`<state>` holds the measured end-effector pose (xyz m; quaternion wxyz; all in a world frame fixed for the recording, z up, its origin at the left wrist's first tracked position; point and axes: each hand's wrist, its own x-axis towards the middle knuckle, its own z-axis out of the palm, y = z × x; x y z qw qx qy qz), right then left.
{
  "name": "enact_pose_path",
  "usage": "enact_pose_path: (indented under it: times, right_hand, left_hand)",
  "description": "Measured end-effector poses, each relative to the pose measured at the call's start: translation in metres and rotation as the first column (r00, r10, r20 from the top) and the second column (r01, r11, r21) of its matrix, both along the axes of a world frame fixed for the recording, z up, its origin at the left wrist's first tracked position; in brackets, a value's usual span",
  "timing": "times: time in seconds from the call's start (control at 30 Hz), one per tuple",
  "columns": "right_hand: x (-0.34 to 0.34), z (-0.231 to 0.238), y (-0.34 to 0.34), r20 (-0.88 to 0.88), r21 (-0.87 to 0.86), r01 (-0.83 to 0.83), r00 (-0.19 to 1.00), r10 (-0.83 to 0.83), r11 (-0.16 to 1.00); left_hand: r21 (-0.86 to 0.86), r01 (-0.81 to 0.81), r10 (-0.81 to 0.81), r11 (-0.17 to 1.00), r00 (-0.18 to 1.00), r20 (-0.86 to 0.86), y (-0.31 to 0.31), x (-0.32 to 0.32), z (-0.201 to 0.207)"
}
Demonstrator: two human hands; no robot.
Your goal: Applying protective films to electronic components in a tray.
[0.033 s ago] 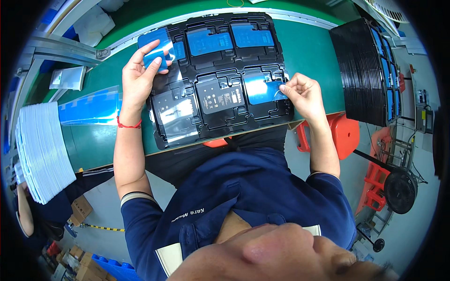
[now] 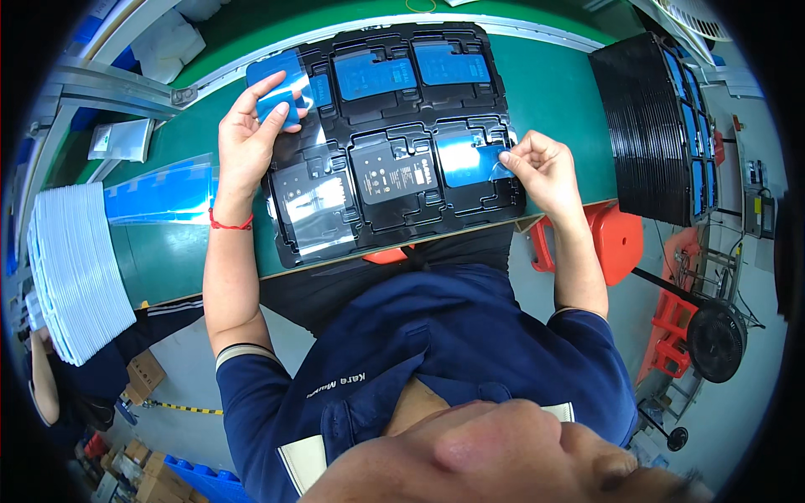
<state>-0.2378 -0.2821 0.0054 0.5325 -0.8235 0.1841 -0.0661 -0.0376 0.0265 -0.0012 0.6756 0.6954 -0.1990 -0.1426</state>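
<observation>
A black moulded tray (image 2: pixel 391 126) lies on the green table in front of me, with flat rectangular pieces in its compartments. Two far pieces, the far middle one (image 2: pixel 376 76) and the far right one (image 2: pixel 455 67), wear blue film. The near middle piece (image 2: pixel 396 174) shows a bare black printed face. My right hand (image 2: pixel 541 168) pinches the right end of a shiny blue film (image 2: pixel 471 161) on the near right piece. Over the tray's left column, beside a clear glossy sheet (image 2: pixel 315 201), my left hand (image 2: pixel 256 134) grips a blue film piece (image 2: pixel 275 107) between thumb and fingers.
Blue film sheets (image 2: pixel 159 194) lie left of the tray, by a tall stack of white sheets (image 2: pixel 80 272). A stack of black trays (image 2: pixel 641 126) stands at the right. Below the table are a red stool (image 2: pixel 616 243) and a black fan (image 2: pixel 715 341). Another person's arm (image 2: pixel 44 377) shows far left.
</observation>
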Motion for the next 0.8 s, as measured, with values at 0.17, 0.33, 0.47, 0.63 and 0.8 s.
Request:
enact_pose_path:
  times: [0.17,0.33,0.47,0.63,0.8]
  right_hand:
    - [0.000,0.010,0.010,-0.024,-0.171,0.010,1.000,-0.014,0.985]
    - [-0.002,0.015,0.025,-0.046,-0.379,0.054,0.996,-0.077,0.924]
    - [-0.006,0.022,0.031,-0.112,-0.719,-0.018,0.990,-0.091,0.695]
    - [0.014,0.041,0.029,-0.031,-0.811,0.055,0.990,-0.137,0.583]
    - [0.067,0.063,0.066,0.168,-0.814,-0.050,0.933,0.318,0.578]
  left_hand:
    - [-0.002,0.000,-0.001,1.000,1.000,-0.019,0.000,-0.001,0.000]
    - [0.015,-0.015,0.016,1.000,0.999,-0.036,0.000,-0.004,-0.003]
    - [0.020,-0.008,0.009,1.000,1.000,-0.022,-0.002,-0.004,-0.003]
    - [-0.001,0.004,-0.004,1.000,1.000,-0.009,-0.004,0.000,-0.002]
    - [-0.082,-0.012,0.007,0.997,0.999,-0.053,0.005,0.005,-0.001]
